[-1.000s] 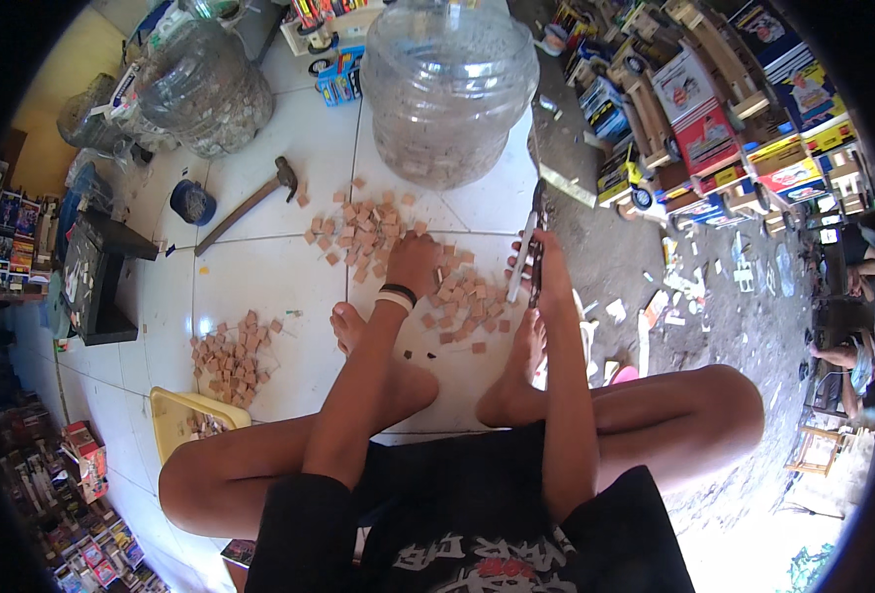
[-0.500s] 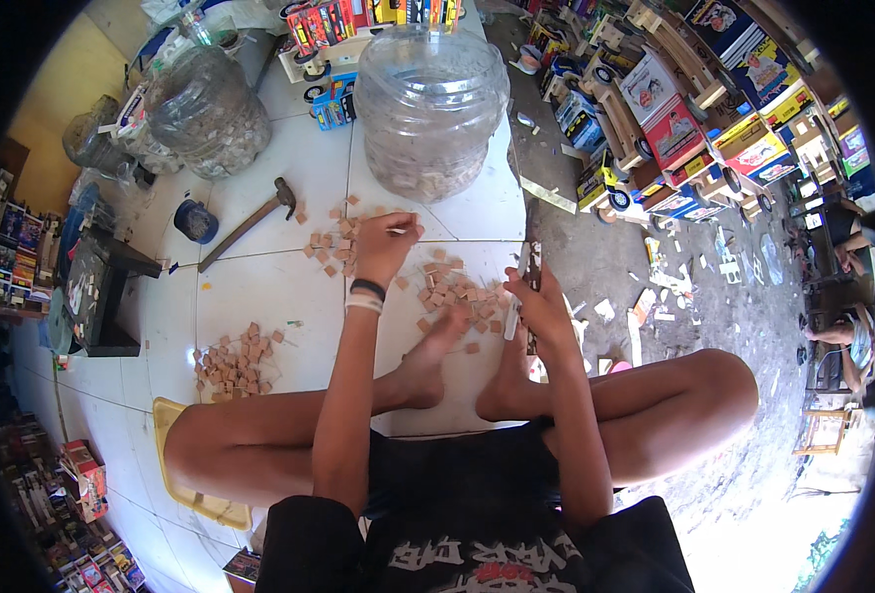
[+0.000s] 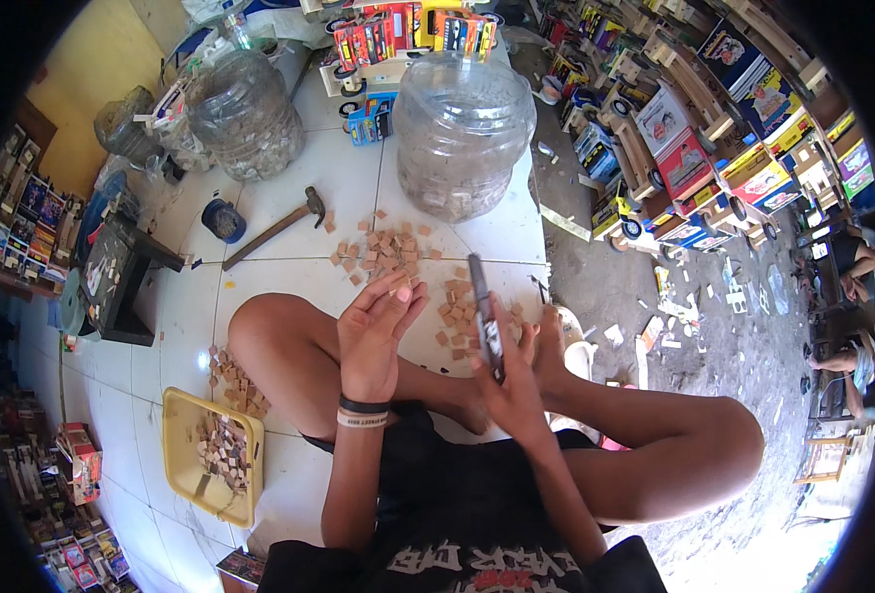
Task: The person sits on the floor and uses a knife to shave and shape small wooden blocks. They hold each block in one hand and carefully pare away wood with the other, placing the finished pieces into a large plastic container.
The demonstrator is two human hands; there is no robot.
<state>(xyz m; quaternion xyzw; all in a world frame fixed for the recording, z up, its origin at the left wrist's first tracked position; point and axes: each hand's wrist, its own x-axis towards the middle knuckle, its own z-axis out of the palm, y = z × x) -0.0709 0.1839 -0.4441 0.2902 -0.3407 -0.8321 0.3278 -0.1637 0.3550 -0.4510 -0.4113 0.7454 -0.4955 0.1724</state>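
My left hand (image 3: 371,341) is raised over the white tiled surface, thumb and fingers pinched on a small light wooden piece (image 3: 404,288). In my right hand (image 3: 512,393) is a knife (image 3: 481,289) with a long dark blade and a patterned handle, its tip pointing away from me. The two hands are apart. Beyond my left hand lies a heap of small square wooden pieces (image 3: 388,249). A second heap of wooden squares (image 3: 454,314) is partly hidden behind the knife.
A hammer (image 3: 271,235) and a blue cup (image 3: 223,221) lie at the far left. Behind stands a big clear plastic jar (image 3: 465,138). A yellow basin (image 3: 257,445) with wooden bits sits beside my left knee. Toy trucks (image 3: 674,138) are stacked at right above a littered floor.
My left hand has come nearer and turned palm up. The knife has swung leftward in my right hand. My left knee has lifted, uncovering the yellow basin, and the view has shifted.
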